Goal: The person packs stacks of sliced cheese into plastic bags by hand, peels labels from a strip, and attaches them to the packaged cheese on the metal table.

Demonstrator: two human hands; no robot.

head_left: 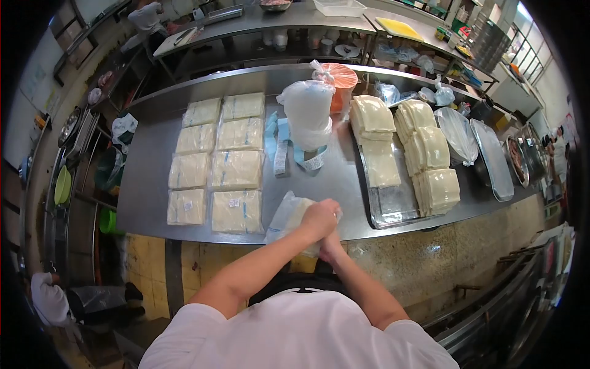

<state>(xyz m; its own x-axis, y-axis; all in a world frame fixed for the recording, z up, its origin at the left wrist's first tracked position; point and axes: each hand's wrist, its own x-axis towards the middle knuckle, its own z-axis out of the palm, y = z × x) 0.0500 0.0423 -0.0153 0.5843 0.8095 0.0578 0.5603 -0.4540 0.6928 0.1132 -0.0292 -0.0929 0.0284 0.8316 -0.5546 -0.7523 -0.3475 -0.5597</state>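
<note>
At the table's front edge lies a clear plastic bag (287, 216) with pale flat sheets inside. My left hand (321, 219) is closed on the bag's right end, fingers bent over it. Just below, my right hand (331, 247) is also closed at that end, partly hidden by the left hand and wrist. To the left, several wrapped packs of pale square sheets (236, 170) lie flat in two columns. On the right, a metal tray (393, 202) holds overlapping stacks of pale square dough sheets (431, 147).
A stack of clear plastic bags (305, 107) stands mid-table beside blue label strips (281, 150) and an orange tub (340, 80) covered with plastic. Farther right are a plastic-wrapped tray (491, 160) and bowls. Other people (52, 299) stand at the left and far back.
</note>
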